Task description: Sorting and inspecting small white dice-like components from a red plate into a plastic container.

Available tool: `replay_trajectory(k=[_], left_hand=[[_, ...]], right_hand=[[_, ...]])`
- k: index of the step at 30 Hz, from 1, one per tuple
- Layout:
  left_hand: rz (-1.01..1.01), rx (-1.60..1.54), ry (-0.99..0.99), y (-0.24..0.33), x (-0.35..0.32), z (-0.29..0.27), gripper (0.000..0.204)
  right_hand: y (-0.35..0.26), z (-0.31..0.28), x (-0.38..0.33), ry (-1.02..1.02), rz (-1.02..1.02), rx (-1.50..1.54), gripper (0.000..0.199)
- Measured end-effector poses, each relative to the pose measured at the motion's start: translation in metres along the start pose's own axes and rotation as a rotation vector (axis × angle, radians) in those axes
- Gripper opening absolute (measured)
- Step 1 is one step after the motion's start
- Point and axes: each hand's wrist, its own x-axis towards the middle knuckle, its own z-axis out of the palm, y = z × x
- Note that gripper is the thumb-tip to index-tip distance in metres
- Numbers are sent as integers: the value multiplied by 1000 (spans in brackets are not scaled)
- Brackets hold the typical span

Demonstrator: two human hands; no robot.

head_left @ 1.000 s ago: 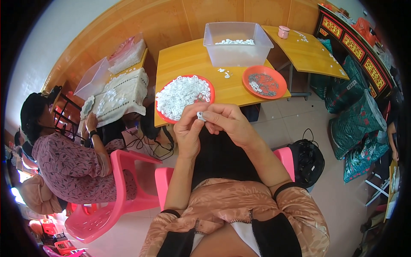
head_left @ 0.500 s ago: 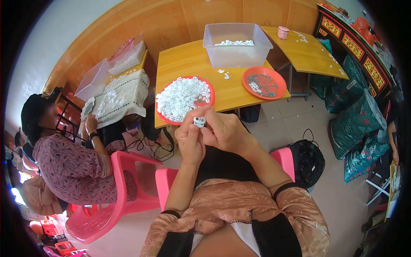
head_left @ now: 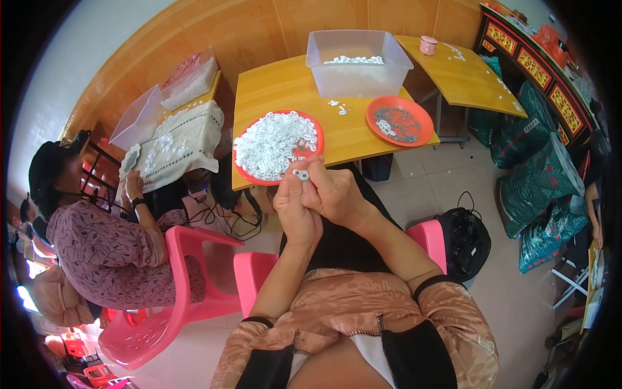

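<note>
My left hand and my right hand are pressed together in front of me, both pinching a small white ring-shaped part at the fingertips. Just beyond them, on the near edge of the yellow table, sits a red plate heaped with several white ring parts. An orange plate with small grey metal pieces lies to the right. A clear plastic bin holding white parts stands behind.
A person in a patterned top sits at my left on a pink chair, working at a cloth-covered table. A second yellow table with a pink cup, green bags and a black bag stand right.
My two hands have drawn closer together and shifted slightly toward me, still working the small white part between the fingertips.
</note>
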Motion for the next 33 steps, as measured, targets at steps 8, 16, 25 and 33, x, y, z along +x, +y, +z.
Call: replay_trajectory(k=[8, 16, 25, 33], left_hand=[[-4, -26, -3, 3, 6, -4, 34], [19, 55, -30, -1, 8, -6, 27], [83, 182, 14, -1, 27, -23, 27], [-11, 198, 313, 9, 42, -49, 25]], right_hand=[[-12, -9, 5, -80, 225, 282, 13], [-10, -14, 7, -133, 599, 680, 22], [18, -13, 14, -419, 788, 770, 32], [91, -25, 92, -396, 678, 336, 33]])
